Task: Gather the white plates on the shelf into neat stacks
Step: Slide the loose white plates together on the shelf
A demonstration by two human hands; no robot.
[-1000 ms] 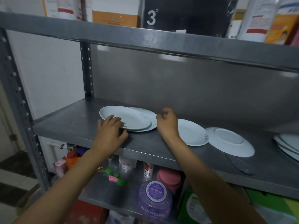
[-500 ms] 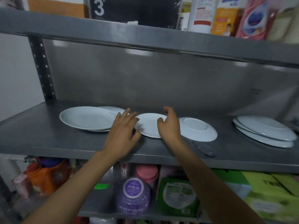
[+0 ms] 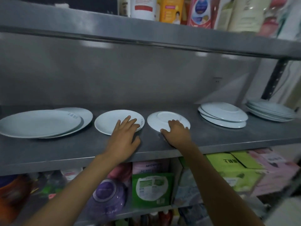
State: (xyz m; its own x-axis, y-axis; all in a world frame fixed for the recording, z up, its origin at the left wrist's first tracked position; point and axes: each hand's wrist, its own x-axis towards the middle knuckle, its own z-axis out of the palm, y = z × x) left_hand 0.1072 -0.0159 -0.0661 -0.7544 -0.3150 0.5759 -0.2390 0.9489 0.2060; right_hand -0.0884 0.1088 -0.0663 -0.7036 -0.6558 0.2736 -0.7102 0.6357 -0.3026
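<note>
Left hand (image 3: 124, 136) lies flat, fingers straight, on the upright small plate (image 3: 114, 122); right hand (image 3: 176, 132) curls over the near rim of the upside-down small plate (image 3: 164, 121), thumb at its edge. Both near the shelf (image 3: 81, 149) front edge, middle. Better to turn the inverted one over, then set it squarely on its neighbour. Half a second before, left hand only hovering beside the plate, right on the upright one.
</note>
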